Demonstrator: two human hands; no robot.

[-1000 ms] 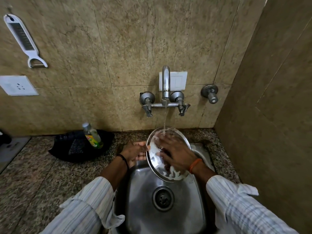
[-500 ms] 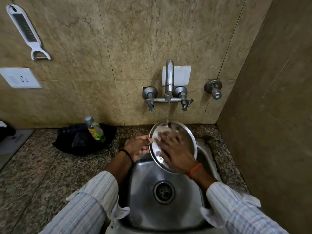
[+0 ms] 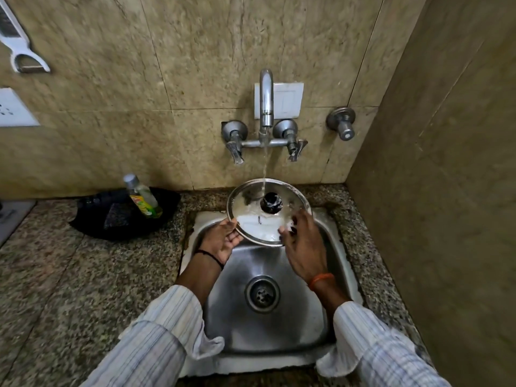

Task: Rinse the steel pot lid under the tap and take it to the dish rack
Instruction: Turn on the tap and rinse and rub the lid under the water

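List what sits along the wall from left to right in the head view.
White peeler-grater hanging on the wall → white socket plate → curved steel tap, running → white switch plate → separate round steel valve.

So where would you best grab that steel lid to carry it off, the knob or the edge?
Probably the rim. The lid is wet and tilted toward the person, knob up under the water stream. The left hand already pinches the near-left rim from below, so a matching grip on the near-right rim, where the right hand hovers, looks steadiest. The small wet knob seems slippery.
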